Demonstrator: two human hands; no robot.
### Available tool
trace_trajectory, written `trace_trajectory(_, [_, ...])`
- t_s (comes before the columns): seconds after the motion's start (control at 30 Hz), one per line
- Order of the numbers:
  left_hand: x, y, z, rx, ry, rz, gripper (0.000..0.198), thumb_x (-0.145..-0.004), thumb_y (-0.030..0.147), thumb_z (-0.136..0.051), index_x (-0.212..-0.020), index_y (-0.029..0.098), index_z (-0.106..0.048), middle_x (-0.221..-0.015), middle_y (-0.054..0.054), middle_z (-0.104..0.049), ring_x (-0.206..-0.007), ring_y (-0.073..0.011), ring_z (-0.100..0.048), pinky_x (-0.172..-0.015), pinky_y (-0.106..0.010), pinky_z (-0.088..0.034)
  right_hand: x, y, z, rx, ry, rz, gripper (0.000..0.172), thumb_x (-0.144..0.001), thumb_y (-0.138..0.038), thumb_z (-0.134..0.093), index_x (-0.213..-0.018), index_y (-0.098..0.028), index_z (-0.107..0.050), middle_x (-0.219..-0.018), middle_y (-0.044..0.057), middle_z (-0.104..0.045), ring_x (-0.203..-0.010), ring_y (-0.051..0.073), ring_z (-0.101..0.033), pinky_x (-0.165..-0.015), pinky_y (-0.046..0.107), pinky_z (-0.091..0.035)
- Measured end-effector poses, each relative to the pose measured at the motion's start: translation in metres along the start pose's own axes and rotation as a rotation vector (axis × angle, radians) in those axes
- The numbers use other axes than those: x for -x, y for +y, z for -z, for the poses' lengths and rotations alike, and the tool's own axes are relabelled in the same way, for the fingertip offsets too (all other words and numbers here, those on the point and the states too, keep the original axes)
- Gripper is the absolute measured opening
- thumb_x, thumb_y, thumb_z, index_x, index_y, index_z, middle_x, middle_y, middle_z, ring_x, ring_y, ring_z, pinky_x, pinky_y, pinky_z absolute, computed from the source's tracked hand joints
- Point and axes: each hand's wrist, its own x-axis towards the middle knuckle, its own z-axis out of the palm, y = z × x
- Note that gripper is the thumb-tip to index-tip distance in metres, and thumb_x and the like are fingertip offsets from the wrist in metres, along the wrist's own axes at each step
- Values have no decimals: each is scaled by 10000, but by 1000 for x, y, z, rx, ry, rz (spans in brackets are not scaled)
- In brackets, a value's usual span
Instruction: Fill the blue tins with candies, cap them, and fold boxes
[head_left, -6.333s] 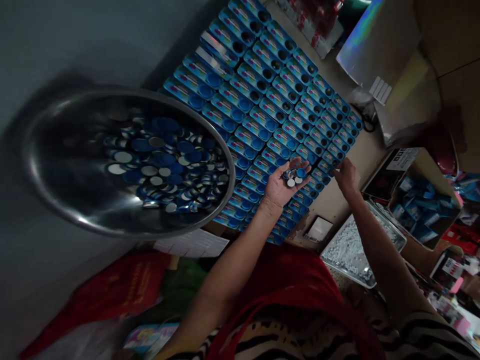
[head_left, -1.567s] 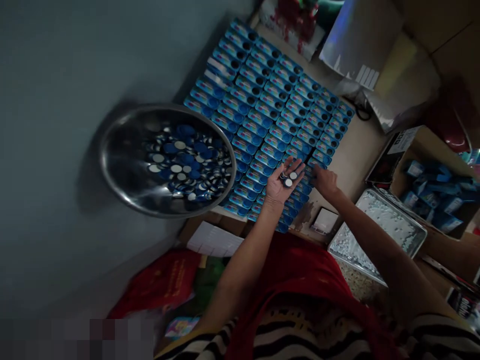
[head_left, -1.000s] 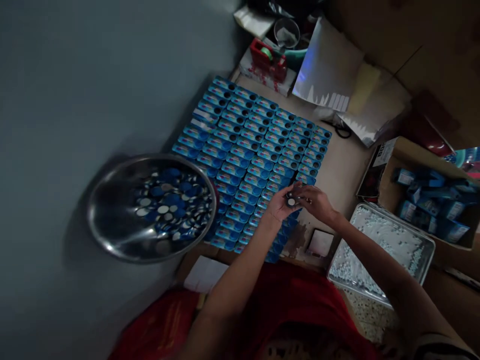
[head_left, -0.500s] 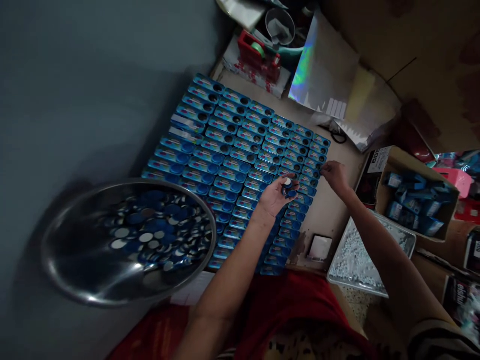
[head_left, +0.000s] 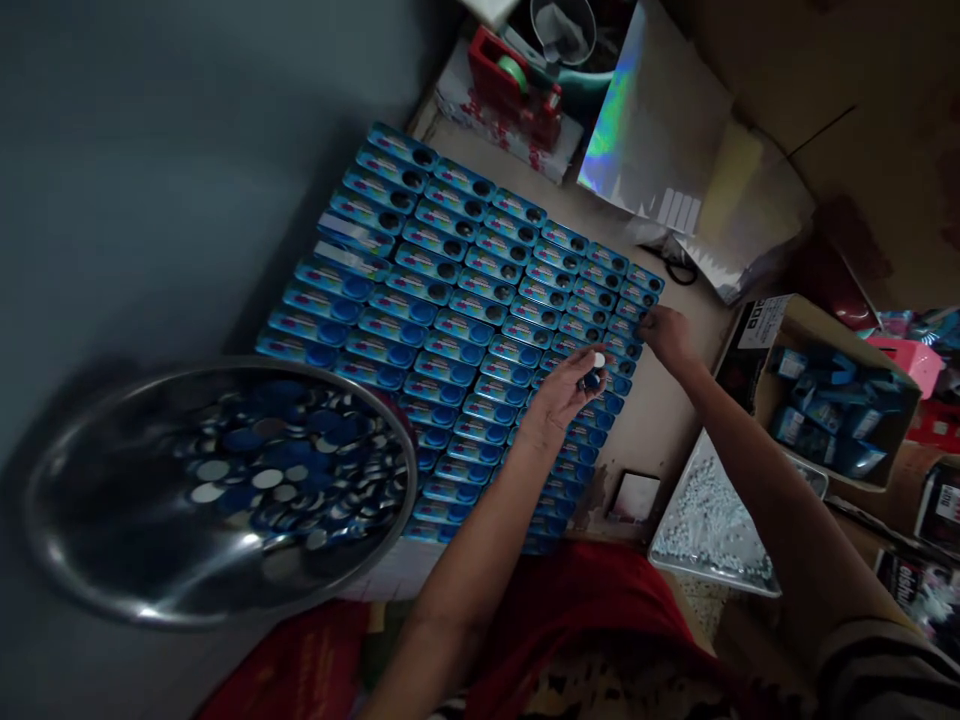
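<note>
My left hand [head_left: 562, 395] is palm up over the rows of flat blue cases [head_left: 450, 325], fingers curled round a few small round discs [head_left: 598, 360], one showing a white face and another blue. My right hand [head_left: 667, 337] is at the far right column of cases. Its thumb and fingers are pinched against the end of one case; whatever is between the fingertips is hidden. The cases at the far side have dark round spots at their right ends, while many nearer ones show blue circles there.
A steel bowl [head_left: 150, 608] of blue and white discs stands at the left. On the right are a metal tray [head_left: 750, 580] of small white pieces and a carton [head_left: 780, 310] of blue packets. A red tape dispenser [head_left: 491, 60] and shiny sheets [head_left: 652, 130] lie at the back.
My right hand has moved slightly up the right column. In my left hand, the white-faced disc now sits higher, by the thumb tip. The whole view has shifted a little.
</note>
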Motion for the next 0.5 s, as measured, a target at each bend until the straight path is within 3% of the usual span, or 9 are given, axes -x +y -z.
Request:
trace_trajectory(0.1, [-7, -3, 3, -7, -1, 0, 321, -742, 257, -971, -998, 182, -793, -1034, -48, -798, -828, -111, -700, -734, -209, -583, -12, -2, 4, 99, -43, -60, 216, -765, -310, -841, -944, -226, -753, -1009, 75, -792, -932, 263, -708, -771, 313, -482])
trace_trajectory(0.23, [-9, -6, 2, -20, 7, 16, 377, -692, 300, -1012, -953, 163, -776, -970, -35, -783, -707, -73, -647, -594, -163, -512, -8, -3, 9, 99, -38, -54, 194, -816, -320, -814, -969, -228, -739, -1014, 69, -785, -945, 268, -703, -798, 330, -487])
trace_trajectory(0.37, [-7, -8, -1, 32, 67, 64, 294, -767, 275, -966, -878, 148, -724, -913, -41, -771, -659, -63, -633, -570, -160, -490, 35, -10, 10, -120, 91, 68, 156, -909, -255, -698, -1056, -215, -727, -1013, 65, -769, -914, 233, -685, -848, 336, -516])
trace_trajectory(0.43, [-8, -10, -1, 62, 117, 69, 242, -814, 238, -926, -884, 165, -706, -927, -36, -776, -716, -85, -682, -611, -176, -517, 64, -15, 7, -287, 153, 202, 200, -949, -267, -651, -1125, -217, -731, -1051, 72, -756, -915, 214, -677, -865, 325, -539])
trace_trajectory(0.5, [-11, -14, -1, 63, 135, 79, 217, -836, 209, -899, -880, 186, -688, -869, 8, -753, -725, -84, -691, -622, -176, -512, 89, -20, 0, -405, 135, 362, 261, -945, -265, -654, -1189, -235, -741, -1120, 76, -744, -967, 211, -683, -901, 322, -559])
